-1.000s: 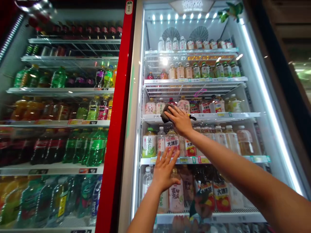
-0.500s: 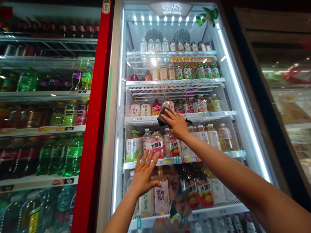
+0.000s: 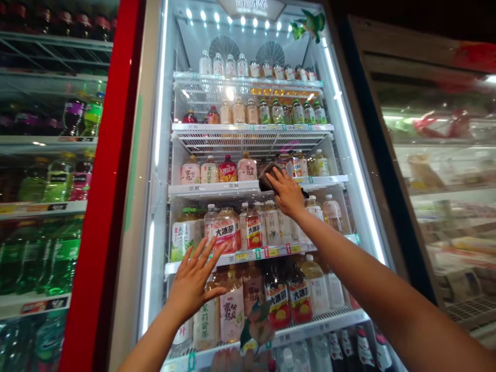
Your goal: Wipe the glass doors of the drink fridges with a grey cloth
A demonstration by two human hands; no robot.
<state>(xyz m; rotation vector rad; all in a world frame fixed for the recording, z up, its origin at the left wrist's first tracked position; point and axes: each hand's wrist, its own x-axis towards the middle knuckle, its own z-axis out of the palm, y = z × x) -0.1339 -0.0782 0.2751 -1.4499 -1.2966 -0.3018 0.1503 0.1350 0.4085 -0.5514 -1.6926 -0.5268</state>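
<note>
Dark cloth (image 3: 267, 176) is mid-frame, under the right hand (image 3: 289, 194), its fingers clamped over it and apparently pressing it to the glass door (image 3: 232, 194). Left hand (image 3: 196, 284) is lower left of centre, empty, fingers spread, at or near the glass; contact unclear. Shifting the cloth would call for even pressure, my read. Surface: upright, transparent, with reflections lower centre; bottles (image 3: 247, 168) on lit shelves behind. Room: red panel (image 3: 95, 155) and drinks shelf (image 3: 31, 305) left, dim display case (image 3: 437, 181) right.
</note>
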